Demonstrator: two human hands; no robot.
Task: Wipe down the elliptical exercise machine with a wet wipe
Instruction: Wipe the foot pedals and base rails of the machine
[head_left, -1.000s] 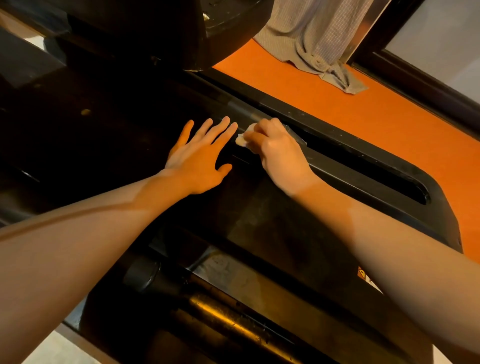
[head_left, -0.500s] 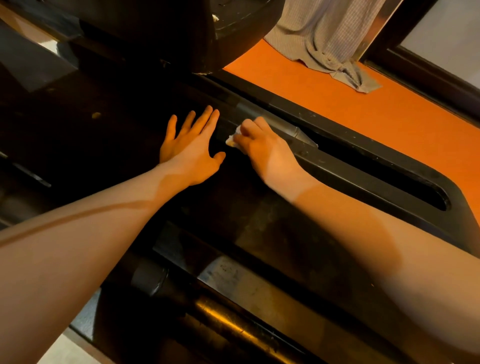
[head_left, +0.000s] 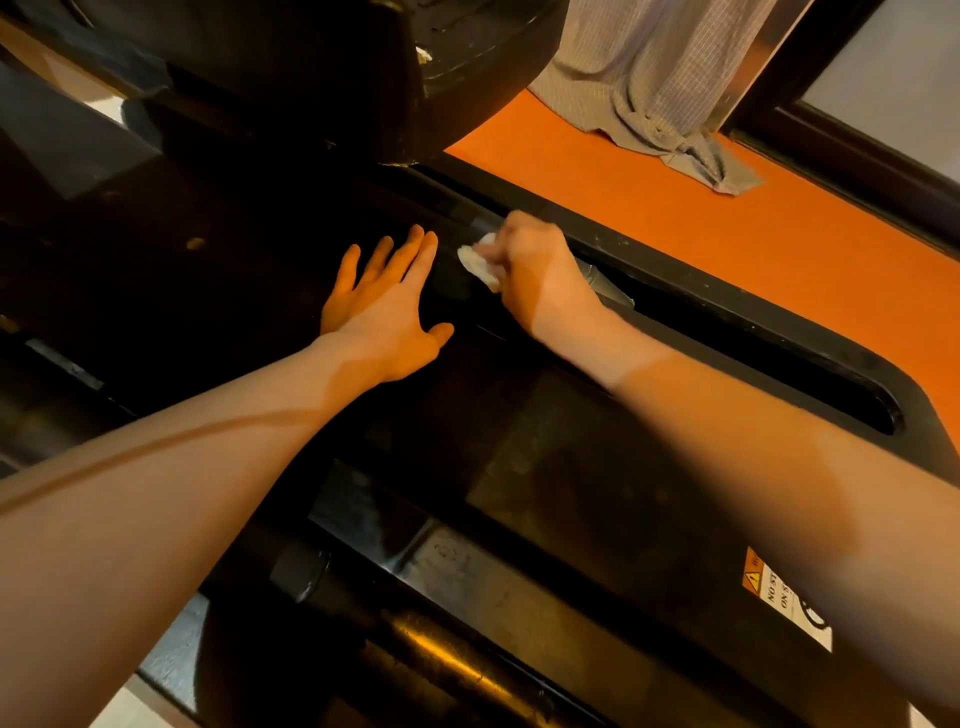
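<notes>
Both of your hands are down on the dark elliptical machine (head_left: 545, 467). Your right hand (head_left: 540, 275) has its grip curled round a crumpled white wet wipe (head_left: 480, 262), pressing it against the black side rail (head_left: 727, 306), beside what looks like a grey metal strip, though blur makes that hard to confirm. Your left hand (head_left: 387, 317) lies flat just beside it, fingers spread. An orange floor (head_left: 727, 208) and grey curtain (head_left: 654, 78) sit beyond.
</notes>
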